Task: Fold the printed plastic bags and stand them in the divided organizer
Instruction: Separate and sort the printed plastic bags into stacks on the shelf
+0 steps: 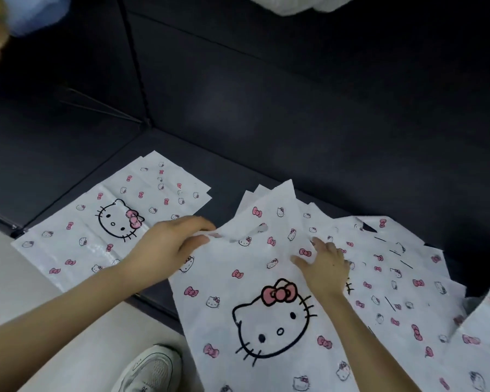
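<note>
Head view. L hand [176, 244] pinches the top bag [249, 312] at its upper-L edge, thumb under, fingers over: a narrow grip w/ plastic between. The edge is lifted and rumpled there. Just R of the pinch is the bag's handle cut-out. R hand [324, 264] sits further R of the pinch, fingers straight and spread, flat on the same bag's upper part, holding nothing. Nearer the camera than both hands is the bag's big cat face w/ pink bow; small bows and faces cover the white plastic.

The top bag lies on a fanned pile [402, 281] of same-print bags running R from the R hand, w/ corners sticking out on the far side of the pinch. L of the pinch, apart from the pile, a flat bag [96, 230] lies spread w/ another under it, edges offset; the L forearm crosses its near corner. All bags lie on a dark seat [294, 123]. On the near side of the grip are pale floor [26, 278] and a white shoe [153, 369].
</note>
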`<state>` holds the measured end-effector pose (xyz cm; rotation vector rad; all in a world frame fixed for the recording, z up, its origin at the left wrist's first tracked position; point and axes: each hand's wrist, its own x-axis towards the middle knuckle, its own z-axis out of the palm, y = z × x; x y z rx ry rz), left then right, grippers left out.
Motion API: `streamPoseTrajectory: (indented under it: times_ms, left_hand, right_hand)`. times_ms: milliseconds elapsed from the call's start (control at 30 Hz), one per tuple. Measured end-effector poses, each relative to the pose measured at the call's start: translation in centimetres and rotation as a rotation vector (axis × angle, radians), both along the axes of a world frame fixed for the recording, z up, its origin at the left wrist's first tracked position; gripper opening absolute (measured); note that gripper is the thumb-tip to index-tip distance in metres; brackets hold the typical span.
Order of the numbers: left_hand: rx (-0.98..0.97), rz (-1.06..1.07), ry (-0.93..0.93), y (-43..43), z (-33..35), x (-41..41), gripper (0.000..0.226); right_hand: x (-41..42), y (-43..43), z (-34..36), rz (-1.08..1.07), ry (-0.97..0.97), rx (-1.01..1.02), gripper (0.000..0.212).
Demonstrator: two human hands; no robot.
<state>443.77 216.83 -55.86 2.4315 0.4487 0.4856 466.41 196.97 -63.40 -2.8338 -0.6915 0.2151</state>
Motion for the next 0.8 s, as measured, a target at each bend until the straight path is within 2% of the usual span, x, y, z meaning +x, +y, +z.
streamPoseTrajectory:
  times_ms: [33, 67, 100, 133, 333, 400, 500, 600, 700, 800]
  left_hand:
    - [-0.048, 0.032, 0.009, -0.1, 0.6, 0.3, 0.006]
    - [-0.101, 0.064, 0.003, -0.4, 1.5, 0.6, 0.009]
    - [-0.15, 0.087, -0.013, -0.8, 2.3, 1.0, 0.018]
    - [-0.196, 0.102, -0.024, -1.3, 3.3, 1.5, 0.024]
    - [-0.322, 0.043, -0.021, -5.8, 8.4, 7.0, 0.009]
    - [-0.374, -0.019, 0.012, -8.2, 9.9, 9.8, 0.007]
    - [-0.38, -0.146, 0.105, -12.6, 11.4, 14.0, 0.012]
    - [-0.386, -0.24, 0.177, -17.6, 11.0, 17.2, 0.017]
    - [-0.451, -0.284, 0.212, -23.3, 9.2, 19.6, 0.016]
    - [-0.599, -0.203, 0.207, -28.9, 6.8, 21.5, 0.008]
  right_hand:
    - [0.3, -0.6, 0.6, -0.029, 0.028, 0.076, 0.024]
    - [0.4, -1.4, 1.3, -0.061, 0.071, 0.149, 0.026]
    - [0.7, -2.4, 1.9, -0.079, 0.122, 0.202, 0.04]
    - [1.1, -3.7, 2.6, -0.093, 0.178, 0.251, 0.044]
    - [0.6, -15.0, 10.4, -0.208, 0.492, 0.544, 0.025]
    - [0.5, -19.8, 11.9, -0.286, 0.51, 0.587, 0.027]
    - [1.1, -26.4, 13.9, -0.42, 0.407, 0.621, 0.018]
    - [3.1, -32.4, 15.1, -0.516, 0.245, 0.543, 0.034]
    - [6.0, -36.9, 16.7, -0.543, 0.078, 0.354, 0.033]
    - [9.9, -39.2, 18.3, -0.555, -0.126, 0.063, 0.037]
